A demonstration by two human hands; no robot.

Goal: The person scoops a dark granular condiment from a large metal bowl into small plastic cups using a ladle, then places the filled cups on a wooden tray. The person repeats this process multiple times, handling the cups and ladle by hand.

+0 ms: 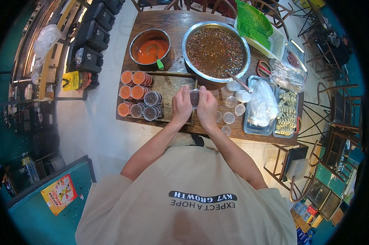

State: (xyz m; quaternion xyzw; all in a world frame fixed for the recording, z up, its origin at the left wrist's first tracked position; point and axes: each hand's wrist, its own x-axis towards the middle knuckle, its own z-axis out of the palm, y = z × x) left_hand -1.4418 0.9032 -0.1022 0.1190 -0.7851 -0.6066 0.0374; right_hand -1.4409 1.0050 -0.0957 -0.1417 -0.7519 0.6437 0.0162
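Observation:
Between my left hand (182, 105) and my right hand (206, 107), a small lidded plastic cup of dark sauce (194, 98) is gripped, both thumbs at its rim. The hands are over the right end of a wooden tray (175, 80). Stacked cups of orange sauce (138, 92) and of dark sauce (150, 113) fill the tray's left part. Right of my right hand, several clear plastic cups and lids (229, 118) lie on the table. Beyond the hands stands a large metal basin of brown sauce with chopped bits (215, 52), a utensil handle leaning on its rim.
A metal pot of orange sauce (150, 52) holds a green-handled utensil. At right are a plastic bag (262, 104) on a clear container, a container of pale sliced food (287, 113), red-handled scissors (263, 69) and a white basket (275, 43) with green leaves. The wooden table's (178, 21) near edge adjoins my body.

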